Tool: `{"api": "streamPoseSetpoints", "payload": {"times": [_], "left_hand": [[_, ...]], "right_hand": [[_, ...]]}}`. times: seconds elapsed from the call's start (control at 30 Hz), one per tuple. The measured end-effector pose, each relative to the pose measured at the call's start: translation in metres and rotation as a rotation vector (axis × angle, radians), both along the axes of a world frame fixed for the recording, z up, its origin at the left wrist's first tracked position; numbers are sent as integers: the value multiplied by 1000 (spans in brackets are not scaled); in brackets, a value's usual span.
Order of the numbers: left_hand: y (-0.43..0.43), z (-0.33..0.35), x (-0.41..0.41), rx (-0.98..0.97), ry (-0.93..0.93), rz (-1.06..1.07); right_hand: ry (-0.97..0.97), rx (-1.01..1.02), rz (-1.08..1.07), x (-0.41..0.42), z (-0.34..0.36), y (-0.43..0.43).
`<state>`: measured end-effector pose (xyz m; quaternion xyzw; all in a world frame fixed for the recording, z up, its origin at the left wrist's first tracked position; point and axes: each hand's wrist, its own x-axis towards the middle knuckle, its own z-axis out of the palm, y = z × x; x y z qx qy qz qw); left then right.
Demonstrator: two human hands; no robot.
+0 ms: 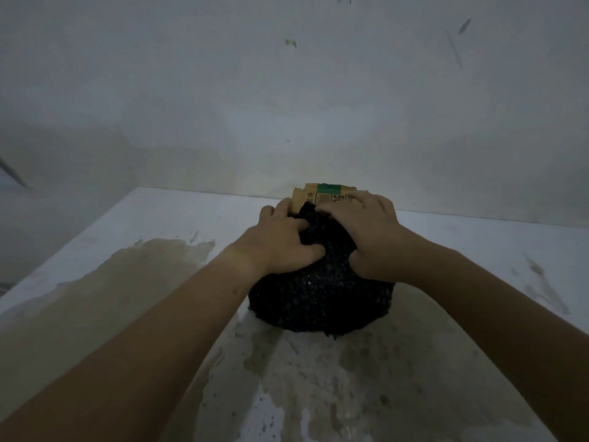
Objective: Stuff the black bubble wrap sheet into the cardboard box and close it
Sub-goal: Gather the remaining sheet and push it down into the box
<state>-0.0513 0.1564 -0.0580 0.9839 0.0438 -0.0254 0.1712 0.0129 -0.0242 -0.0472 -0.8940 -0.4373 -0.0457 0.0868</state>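
Note:
A bunched black bubble wrap sheet (318, 298) forms a dark mound on the table, draped over most of the cardboard box (322, 194). Only the box's far top edge shows, brown with printed text and a green strip. My left hand (283, 240) grips the wrap on the left side of the mound. My right hand (366, 231) presses on the wrap at the right, its fingers reaching onto the box's flap. The rest of the box is hidden under the wrap and my hands.
The white table (159, 218) is stained brown at the left and in front of the mound. Its far edge meets a pale wall (287, 106) just behind the box. The table's left edge runs diagonally at the left.

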Motion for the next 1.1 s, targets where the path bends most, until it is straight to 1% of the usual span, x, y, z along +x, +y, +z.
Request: {"api": "streamPoseSetpoints", "payload": {"times": [0.1, 0.2, 0.27, 0.37, 0.43, 0.5, 0.57, 0.63, 0.67, 0.73, 0.77, 0.8, 0.9, 1.03, 1.1], "left_hand": [[5, 10, 10, -36, 165, -6], [7, 12, 15, -90, 235, 14], [5, 10, 14, -78, 212, 23], [-1, -3, 2, -39, 50, 6], [-2, -9, -5, -67, -54, 9], [1, -8, -6, -24, -60, 32], [2, -5, -5, 74, -27, 46], [1, -3, -3, 130, -24, 38], [0, -2, -2, 135, -12, 31], [0, 2, 2, 118, 52, 28], [1, 4, 3, 98, 90, 29], [1, 7, 5, 66, 125, 29], [1, 12, 10, -17, 201, 13], [0, 10, 10, -23, 197, 7], [1, 8, 8, -35, 185, 5]], "right_hand": [[23, -176, -8, 1, 9, 12], [76, -374, -64, 5, 17, 24], [168, -474, -100, 10, 23, 28], [254, -538, -77, 19, 31, 23], [314, -511, -66, 22, 32, 20], [366, -457, -69, 22, 29, 20], [336, -401, -75, 20, 24, 17], [293, -278, -87, 13, 21, 9], [237, -190, -86, 9, 19, 3], [36, -7, -43, -1, 14, -7], [-55, 40, -14, -5, 11, -10], [-108, 31, 1, -8, 10, -11], [-146, -160, -15, -13, 9, -3], [-264, -336, -11, -15, 14, 5], [-220, -402, -80, -14, 14, 8]]}}
